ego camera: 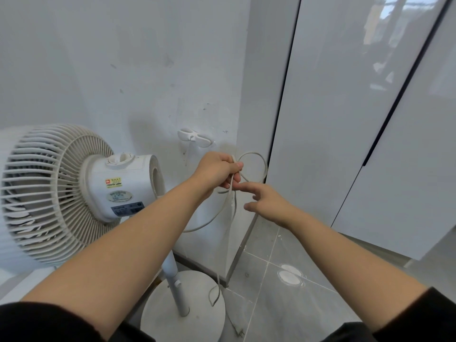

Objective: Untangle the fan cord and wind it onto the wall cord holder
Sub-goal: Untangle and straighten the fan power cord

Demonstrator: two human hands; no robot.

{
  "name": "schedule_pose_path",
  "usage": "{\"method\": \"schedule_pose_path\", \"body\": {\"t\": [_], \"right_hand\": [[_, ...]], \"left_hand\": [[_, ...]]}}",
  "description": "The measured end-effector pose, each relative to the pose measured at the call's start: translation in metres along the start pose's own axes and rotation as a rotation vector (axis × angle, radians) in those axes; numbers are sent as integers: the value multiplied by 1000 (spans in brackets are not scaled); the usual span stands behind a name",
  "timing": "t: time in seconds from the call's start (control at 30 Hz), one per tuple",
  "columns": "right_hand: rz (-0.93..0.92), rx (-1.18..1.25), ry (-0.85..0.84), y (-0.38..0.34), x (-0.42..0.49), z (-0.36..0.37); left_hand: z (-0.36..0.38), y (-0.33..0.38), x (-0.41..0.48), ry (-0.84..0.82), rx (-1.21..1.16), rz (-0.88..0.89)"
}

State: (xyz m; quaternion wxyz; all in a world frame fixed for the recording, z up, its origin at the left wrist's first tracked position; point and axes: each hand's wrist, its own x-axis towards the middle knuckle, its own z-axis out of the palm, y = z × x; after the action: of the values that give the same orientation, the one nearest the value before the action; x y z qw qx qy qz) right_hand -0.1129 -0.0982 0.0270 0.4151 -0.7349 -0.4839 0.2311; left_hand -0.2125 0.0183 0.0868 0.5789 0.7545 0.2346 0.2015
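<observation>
Head view: your left hand grips the one fan cord mid-frame, just below and right of the single wall cord holder.

Your fingers curl round the cord where it crosses itself, and one loop stands out to the right, close against the cabinet edge. Your right hand holds nothing: its fingers are loose and the index tip reaches to the crossing. There is one fan at the left, and the cord trails down past its round base to one plug on the floor at the bottom. You have only a narrow strip of wall between the holder and the cabinet; the tiled floor opens at lower right. The motor housing carries three stickers, and their writing is too small to read.
</observation>
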Motion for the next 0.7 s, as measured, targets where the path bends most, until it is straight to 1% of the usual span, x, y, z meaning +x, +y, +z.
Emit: {"method": "schedule_pose_path", "body": {"t": [0.13, 0.27, 0.3, 0.37, 0.53, 0.6, 0.63, 0.7], "right_hand": [[6, 106, -54, -1, 1, 3], [34, 200, -40, -2, 1, 9], [40, 186, -47, -1, 1, 10], [19, 80, -52, -1, 2, 10], [-30, -302, -56, -5, -1, 14], [-63, -413, -68, -2, 0, 16], [-64, -408, -53, -1, 1, 17], [-21, -285, -2, -2, 0, 15]], "left_hand": [[-3, 0, -1, -29, -60, -34], [-6, 0, -2, -63, -136, -68], [-6, 0, -2, -72, -145, -73], [-6, 0, -3, -82, -155, -84], [-8, -1, -3, -94, -210, -123], [-9, -1, -2, -90, -216, -131], [-10, -2, -2, -85, -219, -135], [-11, -4, -1, -68, -236, -144]]}}
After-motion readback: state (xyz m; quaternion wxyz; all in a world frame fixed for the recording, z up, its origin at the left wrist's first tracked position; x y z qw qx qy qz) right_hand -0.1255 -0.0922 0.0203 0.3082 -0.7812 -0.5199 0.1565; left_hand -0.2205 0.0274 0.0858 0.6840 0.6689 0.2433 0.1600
